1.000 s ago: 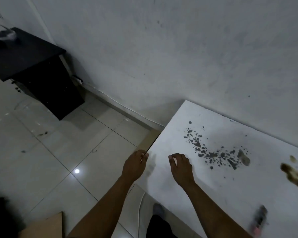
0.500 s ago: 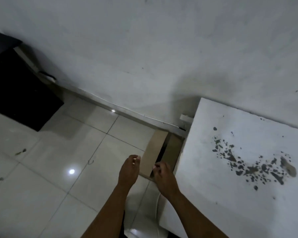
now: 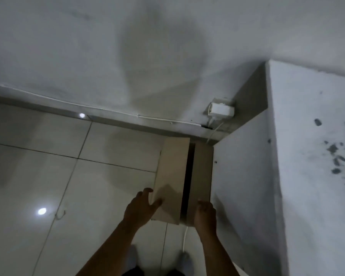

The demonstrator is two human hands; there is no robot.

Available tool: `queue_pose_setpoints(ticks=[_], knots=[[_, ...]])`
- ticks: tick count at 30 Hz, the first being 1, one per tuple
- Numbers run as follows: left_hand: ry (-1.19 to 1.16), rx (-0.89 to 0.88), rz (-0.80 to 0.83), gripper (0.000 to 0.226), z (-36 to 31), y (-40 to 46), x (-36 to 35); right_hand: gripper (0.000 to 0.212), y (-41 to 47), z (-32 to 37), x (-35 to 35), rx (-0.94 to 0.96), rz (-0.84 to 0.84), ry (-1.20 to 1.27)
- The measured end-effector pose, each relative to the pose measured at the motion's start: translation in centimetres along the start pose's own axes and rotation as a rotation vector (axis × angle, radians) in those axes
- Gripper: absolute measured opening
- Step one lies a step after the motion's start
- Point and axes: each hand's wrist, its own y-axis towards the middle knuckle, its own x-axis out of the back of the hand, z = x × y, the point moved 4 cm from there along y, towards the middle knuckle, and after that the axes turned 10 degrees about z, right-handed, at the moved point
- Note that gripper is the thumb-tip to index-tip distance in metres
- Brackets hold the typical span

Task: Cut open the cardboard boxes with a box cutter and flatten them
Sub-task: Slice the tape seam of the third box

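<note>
Both hands have dropped from the table's edge to a cardboard box (image 3: 172, 180) standing on the floor, wedged beside the white table (image 3: 307, 176). At seven o'clock, a ceiling light glints on the tiled floor (image 3: 48, 176). Toward centre, the left hand (image 3: 138, 209) grips the box's near left corner, thumb on top, fingers around the side. At five o'clock from the box, the right hand (image 3: 205, 216) curls over its near right end, likely to pull it out for cutting. No cutter is visible. At one o'clock sits a wall socket (image 3: 221, 110).
</note>
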Motion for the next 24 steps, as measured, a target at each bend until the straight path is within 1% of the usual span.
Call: queue_pose_setpoints(ticks=[2, 3, 5, 7, 9, 11, 13, 15, 18, 20, 22, 24], knots=[[0.047, 0.011, 0.065, 0.083, 1.1, 3.5, -0.8, 0.031, 3.5, -2.1, -1.0, -0.025, -0.056, -0.051], [0.026, 0.013, 0.084, 0.091, 1.5, 4.8, -1.2, 0.034, 4.9, -3.1, -1.4, -0.033, -0.097, -0.088], [-0.092, 0.032, 0.107, 0.107, 2.1, 7.1, -2.2, 0.041, 7.1, -4.7, -2.2, -0.042, -0.166, -0.119], [-0.246, 0.058, 0.129, 0.104, 2.3, 8.7, -3.2, 0.042, 8.3, -5.6, -3.0, -0.011, -0.241, -0.119], [-0.356, 0.093, 0.132, 0.097, 2.8, 10.0, -4.3, 0.046, 8.7, -5.9, -3.8, 0.024, -0.325, -0.200], [-0.414, 0.111, 0.127, 0.097, 3.5, 11.1, -5.3, 0.061, 8.7, -6.2, -4.6, 0.034, -0.382, -0.289], [-0.474, 0.122, 0.128, 0.108, 4.2, 11.5, -5.9, 0.074, 8.7, -6.4, -5.2, 0.027, -0.392, -0.347], [-0.506, 0.140, 0.127, 0.118, 4.8, 11.8, -6.2, 0.081, 8.9, -6.7, -5.5, 0.008, -0.388, -0.368], [-0.521, 0.098, 0.101, 0.113, 4.8, 11.8, -6.3, 0.082, 9.2, -6.7, -5.7, -0.002, -0.407, -0.346], [-0.542, 0.063, 0.062, 0.101, 4.7, 11.6, -6.2, 0.085, 9.3, -6.5, -5.5, -0.022, -0.399, -0.310], [-0.553, 0.067, 0.031, 0.090, 5.0, 11.1, -5.7, 0.093, 9.4, -6.2, -5.0, -0.040, -0.388, -0.240], [-0.569, 0.088, 0.019, 0.092, 5.5, 10.1, -4.9, 0.099, 8.7, -5.8, -4.5, -0.034, -0.357, -0.166]])
